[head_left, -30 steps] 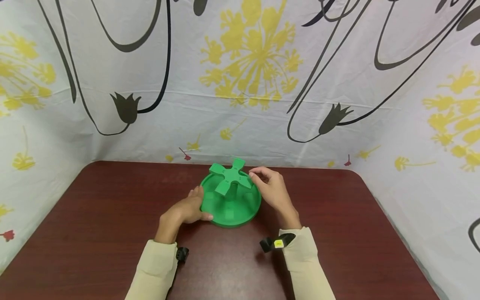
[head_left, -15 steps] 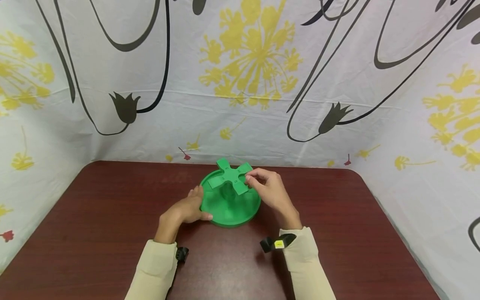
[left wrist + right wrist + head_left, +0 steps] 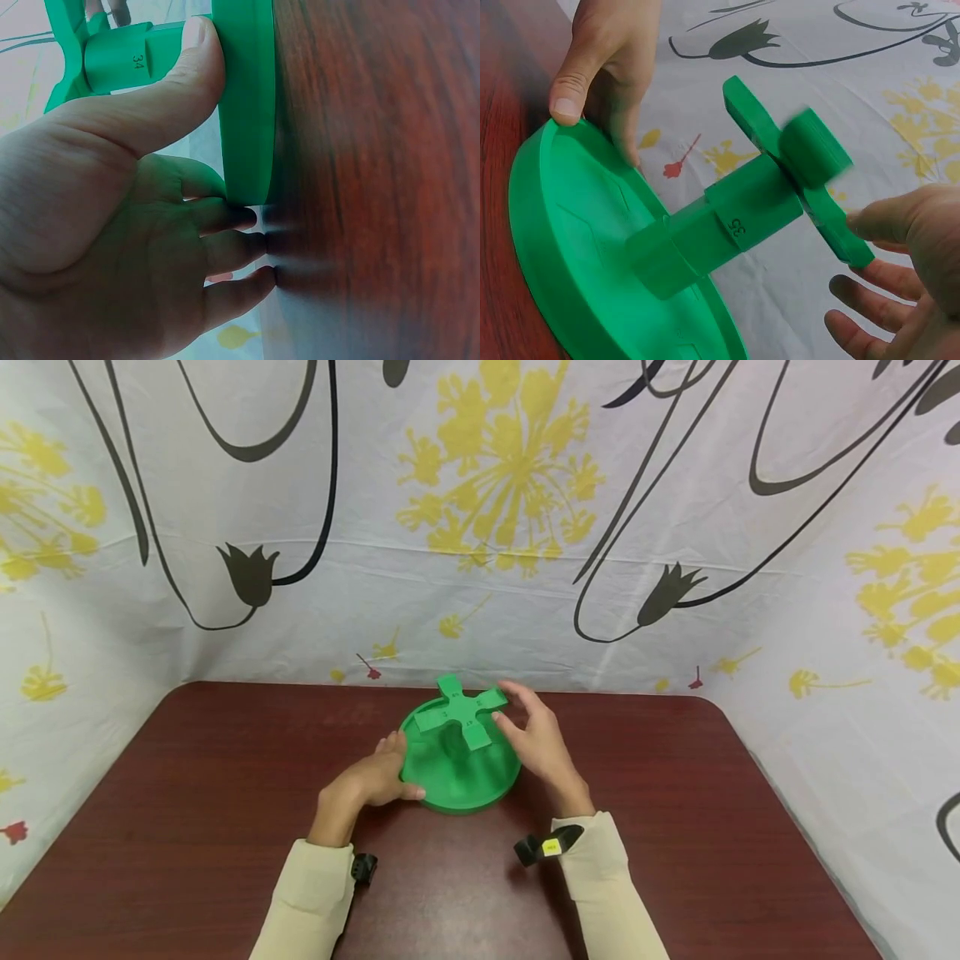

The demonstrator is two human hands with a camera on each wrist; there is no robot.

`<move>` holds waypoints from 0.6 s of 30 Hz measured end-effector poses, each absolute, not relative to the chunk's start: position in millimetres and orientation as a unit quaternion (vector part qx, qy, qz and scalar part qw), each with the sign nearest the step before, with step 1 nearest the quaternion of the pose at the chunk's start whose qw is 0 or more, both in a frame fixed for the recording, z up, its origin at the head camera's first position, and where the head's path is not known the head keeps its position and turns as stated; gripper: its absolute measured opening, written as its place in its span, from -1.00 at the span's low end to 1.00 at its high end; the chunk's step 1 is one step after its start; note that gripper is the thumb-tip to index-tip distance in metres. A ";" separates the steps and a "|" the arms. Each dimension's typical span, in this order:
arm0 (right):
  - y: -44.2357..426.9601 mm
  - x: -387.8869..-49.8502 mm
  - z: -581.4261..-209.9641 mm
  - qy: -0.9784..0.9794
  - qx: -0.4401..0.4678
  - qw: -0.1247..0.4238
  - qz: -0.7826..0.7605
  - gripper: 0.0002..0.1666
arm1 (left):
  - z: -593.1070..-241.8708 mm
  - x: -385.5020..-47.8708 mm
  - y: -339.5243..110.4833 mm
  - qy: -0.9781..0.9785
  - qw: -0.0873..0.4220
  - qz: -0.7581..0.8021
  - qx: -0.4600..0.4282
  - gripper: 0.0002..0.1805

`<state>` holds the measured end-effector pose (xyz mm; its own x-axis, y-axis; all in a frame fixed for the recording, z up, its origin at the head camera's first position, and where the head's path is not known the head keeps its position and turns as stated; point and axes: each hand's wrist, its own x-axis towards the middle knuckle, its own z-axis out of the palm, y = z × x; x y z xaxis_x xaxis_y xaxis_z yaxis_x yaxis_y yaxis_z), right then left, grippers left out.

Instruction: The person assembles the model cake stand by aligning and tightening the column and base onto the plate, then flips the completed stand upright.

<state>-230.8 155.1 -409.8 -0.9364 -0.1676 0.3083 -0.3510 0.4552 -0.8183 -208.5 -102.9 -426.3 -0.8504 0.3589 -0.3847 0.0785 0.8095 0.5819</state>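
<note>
A round green dish [image 3: 459,785] [image 3: 536,225] rests on the table with a stepped green post [image 3: 720,236] rising from its middle. On top of the post sits a four-armed green cross [image 3: 459,710] [image 3: 829,217]. My left hand [image 3: 372,777] [image 3: 112,202] grips the dish's left edge, thumb over the rim and fingers along the outside. At the cross's right arm, my right hand [image 3: 542,739] [image 3: 926,259] has its thumb and index finger spread around the arm's tip; the thumb appears to touch it, and the other fingers are loosely extended.
The dark red-brown table [image 3: 262,777] reaches back to a white cloth [image 3: 360,610] printed with yellow and grey flowers. Both forearms come in from the near edge in cream sleeves, each with a black device at the wrist.
The cross has turned on the post. My right finger and thumb, closer together half a second ago, have spread apart. My left hand has stayed on the rim.
</note>
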 end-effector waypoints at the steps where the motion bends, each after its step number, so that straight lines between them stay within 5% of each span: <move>1: 155.0 -231.1 -410.1 -0.847 0.148 0.099 0.500 -0.43 | -426.6 -208.6 -102.9 0.919 0.246 0.285 0.119 0.11; 18: 163.6 -223.8 -396.5 -0.879 0.148 0.035 0.451 -0.64 | -426.1 -208.5 -102.4 0.918 0.246 0.287 0.118 0.11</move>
<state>-223.8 163.6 -396.5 -0.9537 -0.2284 0.1959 -0.2923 0.5487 -0.7832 -208.5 -102.4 -426.1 -0.8513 0.3577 -0.3838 0.0757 0.8077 0.5847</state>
